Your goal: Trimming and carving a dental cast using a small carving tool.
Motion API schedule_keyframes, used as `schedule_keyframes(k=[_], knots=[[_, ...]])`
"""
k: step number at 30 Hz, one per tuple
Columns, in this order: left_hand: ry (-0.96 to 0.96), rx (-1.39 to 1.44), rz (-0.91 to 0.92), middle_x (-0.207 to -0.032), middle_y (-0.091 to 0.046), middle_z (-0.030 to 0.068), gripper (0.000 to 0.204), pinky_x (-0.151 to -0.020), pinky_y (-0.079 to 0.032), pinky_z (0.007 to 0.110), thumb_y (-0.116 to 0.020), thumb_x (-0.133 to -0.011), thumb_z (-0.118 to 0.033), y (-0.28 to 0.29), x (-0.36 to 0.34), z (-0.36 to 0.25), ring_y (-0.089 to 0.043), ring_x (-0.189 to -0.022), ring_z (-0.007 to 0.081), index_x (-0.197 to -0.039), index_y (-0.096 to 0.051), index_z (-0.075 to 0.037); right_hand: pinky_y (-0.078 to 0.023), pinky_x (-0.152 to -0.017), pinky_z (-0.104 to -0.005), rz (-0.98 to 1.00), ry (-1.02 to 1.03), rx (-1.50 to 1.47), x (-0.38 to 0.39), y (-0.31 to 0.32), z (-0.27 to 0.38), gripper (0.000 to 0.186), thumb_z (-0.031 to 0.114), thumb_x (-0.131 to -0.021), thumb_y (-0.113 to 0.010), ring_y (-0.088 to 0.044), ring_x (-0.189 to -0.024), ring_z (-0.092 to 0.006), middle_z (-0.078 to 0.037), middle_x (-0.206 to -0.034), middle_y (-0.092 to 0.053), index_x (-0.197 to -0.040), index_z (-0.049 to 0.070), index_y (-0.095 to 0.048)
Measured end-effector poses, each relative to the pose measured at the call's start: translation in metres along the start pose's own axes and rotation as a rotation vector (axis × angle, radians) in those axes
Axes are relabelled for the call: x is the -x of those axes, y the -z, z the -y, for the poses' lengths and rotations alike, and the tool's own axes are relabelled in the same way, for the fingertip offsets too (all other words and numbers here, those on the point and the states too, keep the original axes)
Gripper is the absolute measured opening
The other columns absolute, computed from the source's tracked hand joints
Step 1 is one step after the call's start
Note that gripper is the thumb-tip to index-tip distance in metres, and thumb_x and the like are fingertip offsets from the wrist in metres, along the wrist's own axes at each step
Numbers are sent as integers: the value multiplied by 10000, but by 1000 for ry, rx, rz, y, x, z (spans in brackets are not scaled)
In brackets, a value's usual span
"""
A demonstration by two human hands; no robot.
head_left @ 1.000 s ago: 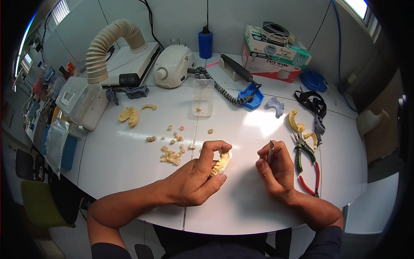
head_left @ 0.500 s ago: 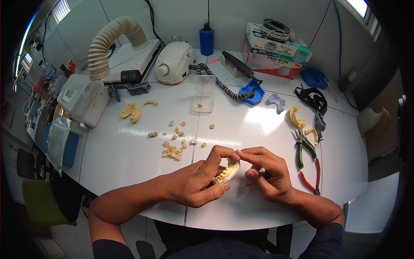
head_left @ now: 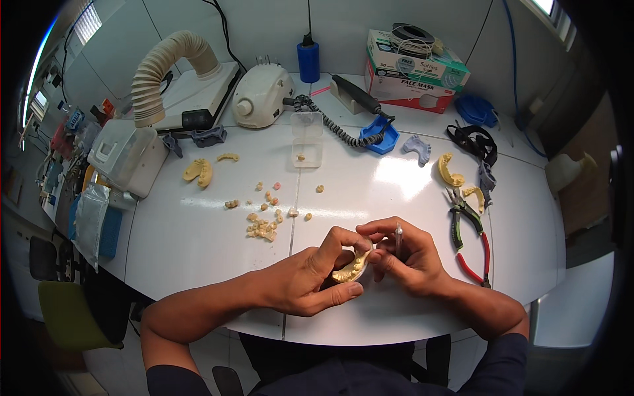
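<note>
Toward the front edge of the white table [head_left: 185, 251], the left hand [head_left: 309, 277] grips a yellow dental cast [head_left: 348, 273]; the right hand [head_left: 411, 256] (slim tool [head_left: 398, 240] held between fingers) apparently works the rim, the next move calling for steadiness.

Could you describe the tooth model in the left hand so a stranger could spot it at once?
Start at the big white table and find the left hand near its front edge. Between that hand's thumb and bent index finger sits a curved, pale-yellow tooth model. Unlike the other yellow models, which lie on the table, this one is held.
</note>
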State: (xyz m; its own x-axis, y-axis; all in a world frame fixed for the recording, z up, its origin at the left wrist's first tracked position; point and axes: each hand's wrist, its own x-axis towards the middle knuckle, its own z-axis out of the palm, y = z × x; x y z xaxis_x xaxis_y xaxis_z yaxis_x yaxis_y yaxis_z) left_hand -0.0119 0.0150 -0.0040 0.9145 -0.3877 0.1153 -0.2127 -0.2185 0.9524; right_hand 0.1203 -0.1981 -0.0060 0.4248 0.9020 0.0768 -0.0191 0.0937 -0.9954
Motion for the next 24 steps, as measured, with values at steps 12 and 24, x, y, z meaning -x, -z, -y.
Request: schedule_keyframes(k=[12, 24], knots=[[-85, -123, -296, -1155, -566, 96, 620, -736, -543, 275, -931, -842, -292, 11, 2, 4, -639, -1022, 162, -1223, -485, -90, -505, -638, -251, -89, -92, -226, 0, 5, 4, 407, 139, -1041, -684, -638, -733, -124, -128, -1112, -647, -1400, 8, -543], [364, 743, -143, -1035, -697, 132, 362, -637, -512, 218, -531, -1123, -371, -1, 0, -10, -702, -810, 136, -1264, -321, -113, -525, -638, -214, -3, 24, -119, -1, -1, 1, 403, 42, -1050, -647, -623, -794, -54, -118, -1153, -680, -1442, -17, -572]])
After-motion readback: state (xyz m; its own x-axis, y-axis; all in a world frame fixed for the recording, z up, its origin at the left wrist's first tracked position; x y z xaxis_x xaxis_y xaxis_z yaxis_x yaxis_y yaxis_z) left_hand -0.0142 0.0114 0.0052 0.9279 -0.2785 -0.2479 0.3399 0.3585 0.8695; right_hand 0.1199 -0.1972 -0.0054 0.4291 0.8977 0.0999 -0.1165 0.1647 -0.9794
